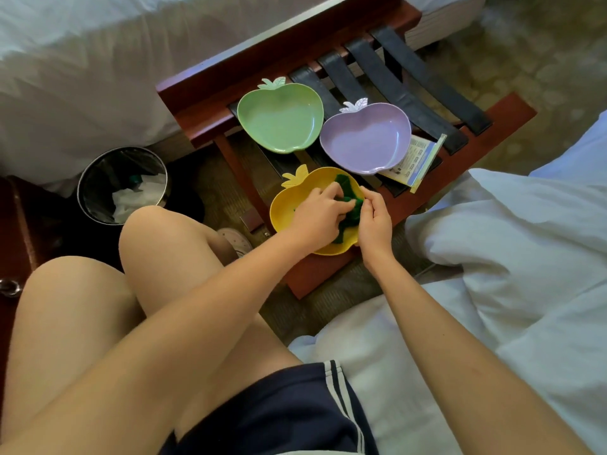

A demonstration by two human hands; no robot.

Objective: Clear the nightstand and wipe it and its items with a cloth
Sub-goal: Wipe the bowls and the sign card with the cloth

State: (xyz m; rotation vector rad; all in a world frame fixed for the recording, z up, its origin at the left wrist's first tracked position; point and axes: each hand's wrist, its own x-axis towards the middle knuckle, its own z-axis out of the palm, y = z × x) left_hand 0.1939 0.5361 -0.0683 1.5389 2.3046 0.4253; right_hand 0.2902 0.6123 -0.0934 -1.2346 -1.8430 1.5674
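**Wiping a yellow dish with a green cloth, two more dishes waiting**

I am sitting on the edge of a bed (492, 231), looking down past my bare knees at a wooden luggage rack (197, 106) with dark straps. Three apple-shaped dishes rest on it. The yellow dish (282, 208) is nearest me, the green dish (279, 116) is behind it to the left, and the purple dish (364, 139) is to the right. The purple dish sits partly on top of a printed leaflet (414, 162).

The clearing step looks done, since these items now sit on the rack. The wiping seems to be somewhere in the middle. I cannot tell whether the green and purple dishes have been wiped yet, and the leaflet may still need it. A dark wooden cabinet (19, 224) at the far left edge may be the nightstand. Its top is out of view, so I cannot judge its state.

The dark green cloth (345, 190) lies bunched inside the yellow dish, towards its right side. My left hand (315, 211) reaches across with fingers bent down onto the cloth, gathering it. My right hand (374, 221) pinches the cloth's right edge between thumb and fingers. Both hands touch the cloth and almost meet over it.

A lined waste bin (95, 178) stands on the floor to the left.
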